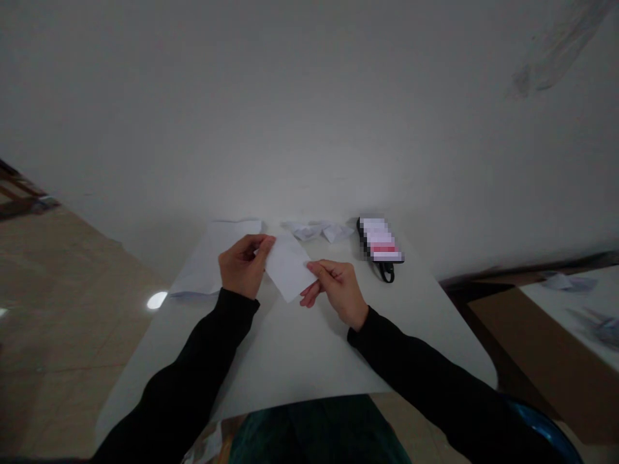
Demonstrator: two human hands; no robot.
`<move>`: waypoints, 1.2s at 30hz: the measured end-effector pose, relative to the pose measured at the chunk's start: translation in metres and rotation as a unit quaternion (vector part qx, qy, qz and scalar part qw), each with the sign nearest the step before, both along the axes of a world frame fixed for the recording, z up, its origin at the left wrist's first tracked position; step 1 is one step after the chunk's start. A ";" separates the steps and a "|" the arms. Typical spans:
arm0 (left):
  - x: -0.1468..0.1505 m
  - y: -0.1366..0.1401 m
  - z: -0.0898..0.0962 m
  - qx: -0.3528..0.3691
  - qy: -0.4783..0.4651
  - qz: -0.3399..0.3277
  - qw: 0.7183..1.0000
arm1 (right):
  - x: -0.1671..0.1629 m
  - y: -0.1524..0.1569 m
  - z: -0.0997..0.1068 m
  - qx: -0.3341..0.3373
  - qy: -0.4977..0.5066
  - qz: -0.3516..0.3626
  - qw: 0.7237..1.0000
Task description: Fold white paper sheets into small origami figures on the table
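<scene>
A small white sheet of paper (289, 267) is held in the air above the table, tilted so one corner points down toward me. My left hand (245, 264) pinches its upper left corner between thumb and fingers. At the right corner, my right hand (336, 287) grips it between thumb and forefinger, the other fingers partly below. Behind my left hand lies a stack of larger white sheets (196, 267), partly covered by that hand. Folded white paper pieces (319, 231) rest at the table's back edge, beyond the sheet.
The white table (290, 361) stands against a grey wall (309, 116). A phone (381, 240) with a black strap lies at the back right. To the right, a cardboard box (546, 348) stands near a white surface with crumpled pieces. Tiled floor (62, 309) shows at left.
</scene>
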State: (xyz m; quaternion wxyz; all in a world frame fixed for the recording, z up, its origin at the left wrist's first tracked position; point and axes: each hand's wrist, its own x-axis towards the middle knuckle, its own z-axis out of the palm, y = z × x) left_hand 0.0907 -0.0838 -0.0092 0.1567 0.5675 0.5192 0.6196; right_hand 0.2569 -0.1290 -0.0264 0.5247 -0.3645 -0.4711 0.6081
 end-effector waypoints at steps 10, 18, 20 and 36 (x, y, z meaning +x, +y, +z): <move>0.022 -0.007 -0.020 -0.122 -0.177 -0.155 0.964 | -0.011 -0.002 -0.013 0.060 0.021 -0.026 0.998; 0.013 -0.011 -0.026 -0.039 0.032 -0.078 0.996 | -0.005 0.002 -0.018 0.020 -0.083 0.122 0.989; 0.010 -0.013 -0.023 -0.021 0.116 -0.096 0.988 | 0.002 0.005 -0.011 0.033 -0.107 0.142 0.984; 0.018 -0.009 -0.024 -0.078 -0.021 -0.161 0.984 | 0.023 0.014 0.005 0.098 -0.067 -0.198 0.973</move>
